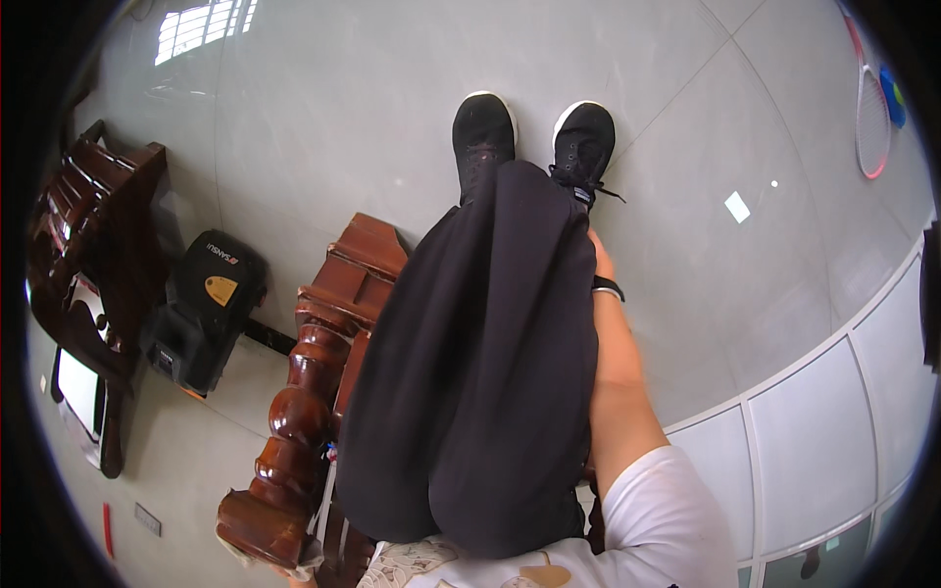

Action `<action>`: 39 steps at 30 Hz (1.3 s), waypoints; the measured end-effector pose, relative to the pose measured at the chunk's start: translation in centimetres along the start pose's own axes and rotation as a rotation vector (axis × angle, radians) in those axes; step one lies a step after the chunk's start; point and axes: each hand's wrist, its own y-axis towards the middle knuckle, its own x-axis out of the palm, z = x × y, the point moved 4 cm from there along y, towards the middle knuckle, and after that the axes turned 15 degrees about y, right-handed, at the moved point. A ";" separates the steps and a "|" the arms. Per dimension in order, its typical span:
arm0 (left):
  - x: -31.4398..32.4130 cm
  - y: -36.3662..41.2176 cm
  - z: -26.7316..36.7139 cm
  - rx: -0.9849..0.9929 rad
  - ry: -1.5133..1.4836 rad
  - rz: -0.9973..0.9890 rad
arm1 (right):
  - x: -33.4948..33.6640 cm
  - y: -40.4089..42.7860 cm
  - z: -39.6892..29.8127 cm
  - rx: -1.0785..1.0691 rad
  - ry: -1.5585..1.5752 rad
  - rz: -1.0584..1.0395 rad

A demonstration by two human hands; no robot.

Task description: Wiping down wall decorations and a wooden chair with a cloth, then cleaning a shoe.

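My right hand point(601, 253) is down beside my right lower leg, with a dark band around the wrist. Its fingers are hidden behind the black trousers point(478, 353). Just beyond it is my right black lace-up shoe point(586, 140), a lace end lying loose on the floor; the left black shoe point(484, 140) stands flat beside it. Only a sliver of my left hand point(300, 581) shows at the bottom edge, close to a pale cloth point(310, 560) under the end of a turned wooden post point(298, 411). Whether it holds the cloth cannot be made out.
To the left, a black Sansui device point(209, 309) stands beside dark carved wooden furniture point(103, 242). A tennis racket point(872, 125) and a blue object point(892, 95) are at the far right. White framed panels point(809, 434) curve along the lower right. Grey tiles point(353, 95) cover the floor.
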 end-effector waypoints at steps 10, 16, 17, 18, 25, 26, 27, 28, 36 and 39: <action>0.2 0.2 0.3 0.016 -0.010 0.006 | 2.8 -1.6 2.5 -0.117 -0.392 0.246; 0.0 0.4 -0.5 0.034 -0.027 0.032 | 5.3 -3.6 2.0 -0.118 -0.440 0.237; 0.0 0.1 -0.6 0.036 -0.038 0.035 | 5.4 -3.9 2.0 -0.120 -0.450 0.246; 0.0 0.2 -0.7 0.043 -0.043 0.040 | 5.4 -4.1 2.0 -0.125 -0.460 0.248; -1.1 -0.7 -1.4 0.045 -0.045 0.051 | 5.5 -5.7 1.7 -0.163 -0.496 0.257; -1.3 -0.9 -1.6 0.046 -0.047 0.056 | 5.9 -5.4 1.6 -0.169 -0.495 0.248; -1.6 -1.2 -1.7 0.040 -0.044 0.055 | 6.0 -5.9 1.8 -0.179 -0.497 0.242; -1.5 -1.1 -1.8 0.044 -0.049 0.057 | 5.3 -6.9 2.3 -0.191 -0.489 0.254; -0.6 -1.5 -4.0 0.061 -0.125 0.087 | -3.4 -10.0 -3.8 -0.567 -0.016 0.127; -1.2 -2.3 -6.8 0.042 -0.159 0.150 | -0.3 -20.4 -16.8 -0.435 0.321 0.011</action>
